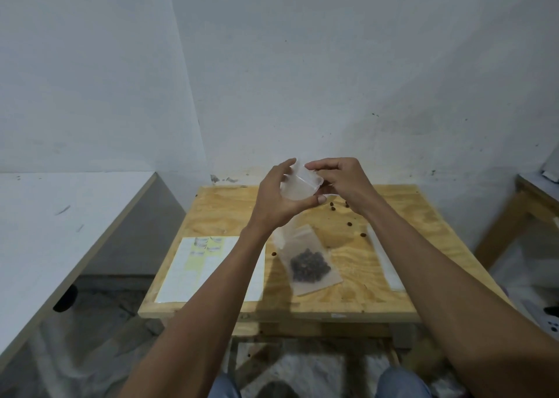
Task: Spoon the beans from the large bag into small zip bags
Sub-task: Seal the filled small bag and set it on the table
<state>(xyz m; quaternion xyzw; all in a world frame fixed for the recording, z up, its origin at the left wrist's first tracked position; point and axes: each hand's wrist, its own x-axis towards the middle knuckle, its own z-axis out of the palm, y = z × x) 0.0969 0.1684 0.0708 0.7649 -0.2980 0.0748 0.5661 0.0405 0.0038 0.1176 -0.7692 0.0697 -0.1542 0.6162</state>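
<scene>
Holding small zip bag (pixel 298 186) between both hands.

- Left hand (pixel 273 199) and right hand (pixel 343 183) together hold a small clear zip bag (pixel 299 186) above the plywood worktop (pixel 363 264).
- A frosted bag of beans (pixel 308 264) lies flat below.
- Loose beans (pixel 349 224) are scattered nearby.
</scene>
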